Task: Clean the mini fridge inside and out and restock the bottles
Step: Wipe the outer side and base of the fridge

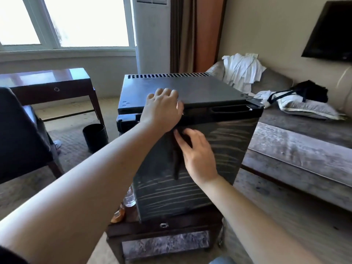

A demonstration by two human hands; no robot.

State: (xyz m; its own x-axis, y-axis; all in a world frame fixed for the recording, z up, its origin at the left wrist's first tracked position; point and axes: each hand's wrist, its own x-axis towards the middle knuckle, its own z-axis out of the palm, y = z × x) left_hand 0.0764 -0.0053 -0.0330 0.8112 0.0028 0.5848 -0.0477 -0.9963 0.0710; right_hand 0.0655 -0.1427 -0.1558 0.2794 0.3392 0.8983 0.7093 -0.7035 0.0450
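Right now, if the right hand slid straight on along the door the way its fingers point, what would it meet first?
Most likely the left hand, braced on the fridge top just beyond the right hand; depth looks close.

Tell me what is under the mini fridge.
A dark wooden stand carries the mini fridge; bottles stand on it beside the fridge. The stand's top beneath is covered.
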